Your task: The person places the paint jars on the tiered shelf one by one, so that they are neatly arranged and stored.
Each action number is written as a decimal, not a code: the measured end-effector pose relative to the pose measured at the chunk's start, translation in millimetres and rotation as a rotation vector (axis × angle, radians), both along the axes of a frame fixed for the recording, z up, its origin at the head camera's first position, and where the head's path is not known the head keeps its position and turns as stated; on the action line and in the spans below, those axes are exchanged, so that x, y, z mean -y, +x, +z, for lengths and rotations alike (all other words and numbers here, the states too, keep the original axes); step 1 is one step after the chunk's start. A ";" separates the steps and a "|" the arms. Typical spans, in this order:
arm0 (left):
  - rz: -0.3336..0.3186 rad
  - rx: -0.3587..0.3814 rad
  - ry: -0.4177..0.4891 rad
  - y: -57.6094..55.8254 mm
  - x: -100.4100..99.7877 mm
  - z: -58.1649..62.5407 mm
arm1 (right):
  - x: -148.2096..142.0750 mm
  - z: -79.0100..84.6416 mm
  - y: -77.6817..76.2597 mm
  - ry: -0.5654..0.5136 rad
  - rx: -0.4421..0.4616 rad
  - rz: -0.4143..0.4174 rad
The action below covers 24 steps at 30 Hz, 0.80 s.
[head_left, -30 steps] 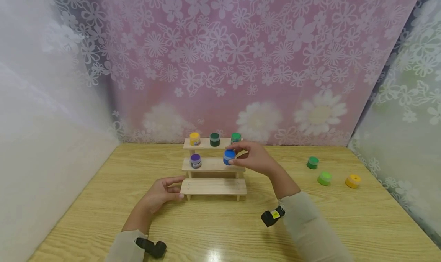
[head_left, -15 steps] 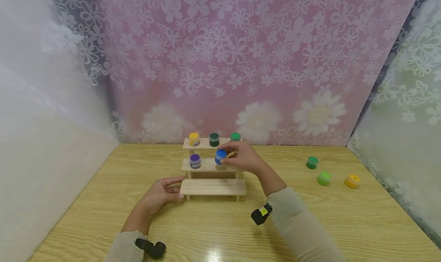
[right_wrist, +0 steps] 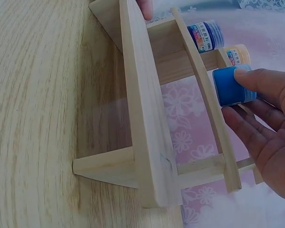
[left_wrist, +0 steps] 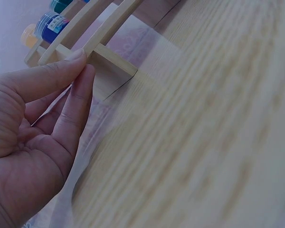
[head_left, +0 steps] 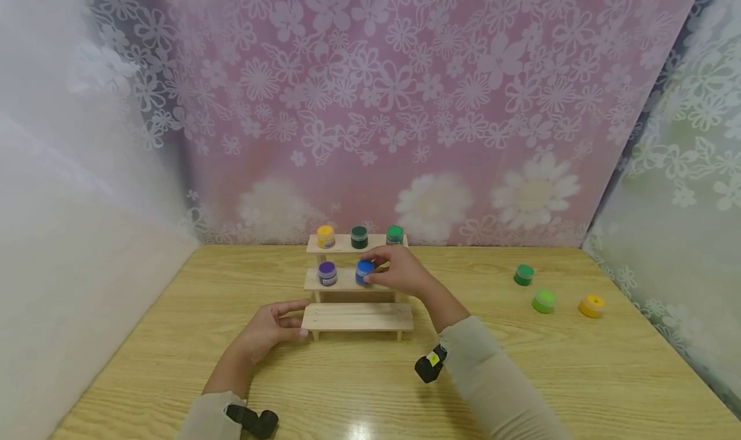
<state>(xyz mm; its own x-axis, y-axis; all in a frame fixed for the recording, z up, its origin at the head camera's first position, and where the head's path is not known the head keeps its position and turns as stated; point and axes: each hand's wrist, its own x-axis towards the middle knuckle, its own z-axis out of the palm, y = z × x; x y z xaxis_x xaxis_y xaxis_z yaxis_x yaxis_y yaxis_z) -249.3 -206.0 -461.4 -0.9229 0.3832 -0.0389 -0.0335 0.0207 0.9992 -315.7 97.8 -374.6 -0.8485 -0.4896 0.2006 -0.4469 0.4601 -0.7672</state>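
Note:
A three-step wooden display stand [head_left: 357,318] stands on the table. My right hand [head_left: 399,269] pinches a blue paint jar [head_left: 363,273] between thumb and fingers, at the middle of the second step. In the right wrist view the blue jar's base is right at the step's board. Left of it on that step sits a purple paint jar [head_left: 327,273]. The top step bears a yellow jar [head_left: 326,237], a dark green jar [head_left: 359,237] and a green jar [head_left: 395,235]. My left hand [left_wrist: 52,114] pinches the left end of the bottom step with thumb and forefinger.
On the table to the right lie a green jar [head_left: 523,275], a light green jar [head_left: 543,301] and a yellow-orange jar [head_left: 592,305]. A pink floral curtain [head_left: 370,105] hangs behind the table's back edge.
My right hand has moved left along the second step with the blue jar, from its right part to the middle, and slightly lower. The left hand has stayed at the stand's end.

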 end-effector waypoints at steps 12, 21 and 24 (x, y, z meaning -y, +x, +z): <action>0.001 -0.003 -0.009 -1.3 0.1 -0.9 | 6.4 -2.8 0.0 0.023 0.006 -0.034; -0.008 -0.011 -0.010 -1.7 0.9 -1.2 | 11.2 -6.2 3.5 -0.001 0.023 -0.085; -0.005 -0.009 -0.011 -1.5 0.7 -1.5 | 11.5 -7.3 6.2 -0.016 0.016 -0.089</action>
<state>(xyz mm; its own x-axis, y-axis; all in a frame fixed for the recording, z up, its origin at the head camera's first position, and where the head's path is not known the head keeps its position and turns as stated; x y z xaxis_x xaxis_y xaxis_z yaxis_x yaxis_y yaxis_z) -250.8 -206.7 -462.9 -0.9212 0.3876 -0.0353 -0.0248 0.0322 0.9992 -309.5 86.3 -381.8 -0.8916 -0.4093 0.1936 -0.3922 0.4847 -0.7818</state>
